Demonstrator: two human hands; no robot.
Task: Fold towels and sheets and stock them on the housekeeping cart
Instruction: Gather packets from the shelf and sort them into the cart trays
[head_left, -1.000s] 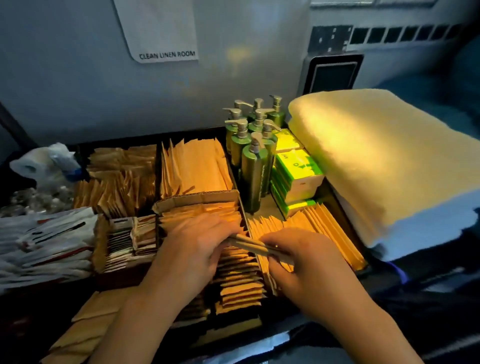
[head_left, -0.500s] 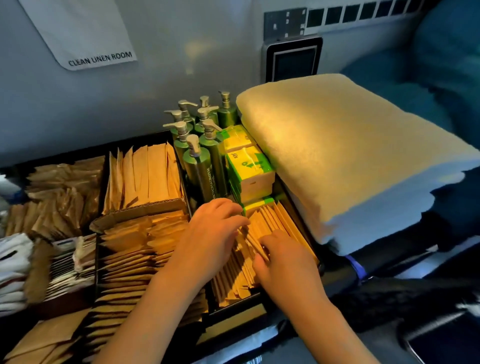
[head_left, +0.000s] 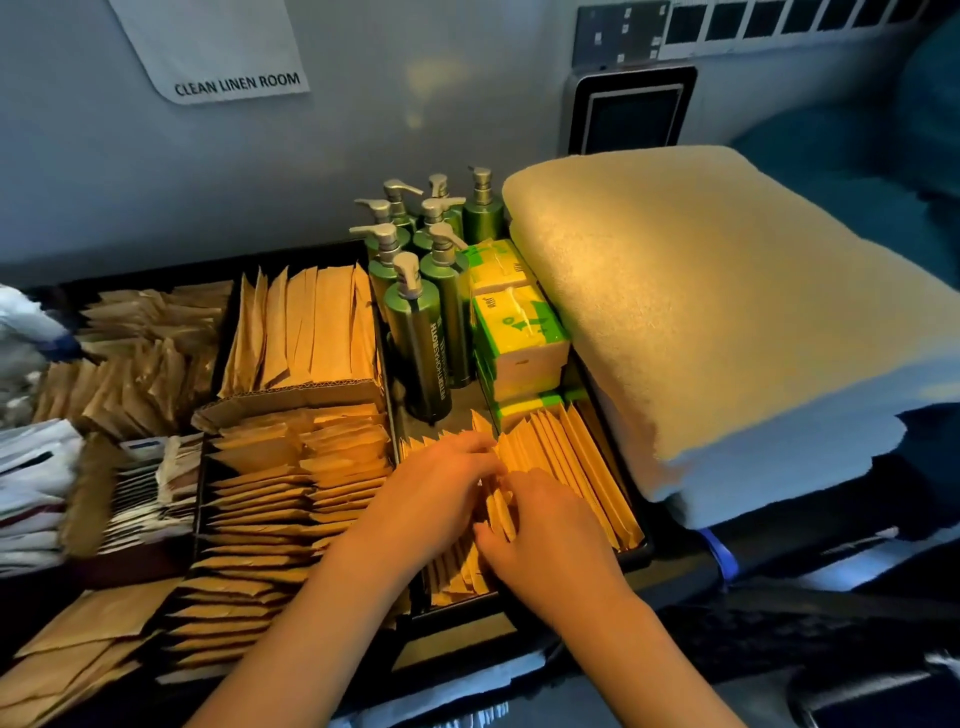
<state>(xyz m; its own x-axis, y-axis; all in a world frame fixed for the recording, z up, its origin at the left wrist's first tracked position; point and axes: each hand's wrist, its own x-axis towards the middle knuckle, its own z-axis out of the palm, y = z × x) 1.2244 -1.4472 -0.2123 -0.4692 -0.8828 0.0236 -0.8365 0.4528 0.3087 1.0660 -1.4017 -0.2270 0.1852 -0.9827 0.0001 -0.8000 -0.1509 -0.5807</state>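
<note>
A thick stack of folded towels (head_left: 717, 322) lies on the right end of the housekeeping cart's black tray (head_left: 636, 551). Both of my hands are in the tray's right compartment, among upright brown paper packets (head_left: 566, 457). My left hand (head_left: 441, 493) rests on the packet tops with its fingers stretched forward. Close beside it, my right hand (head_left: 545, 530) has its fingers curled round a few packets, whose ends show between the two hands. Neither hand touches the towels.
Several green pump bottles (head_left: 421, 338) and green-and-white boxes (head_left: 519, 338) stand just behind the packets. More brown packets (head_left: 291, 499) fill the middle and left compartments, with white sachets (head_left: 36, 483) at far left. A wall with a "CLEAN LINEN ROOM" sign (head_left: 236, 85) is behind.
Both hands have moved right, from the middle compartment into the right one, and set the packets they held in among the upright ones. The view has shifted right.
</note>
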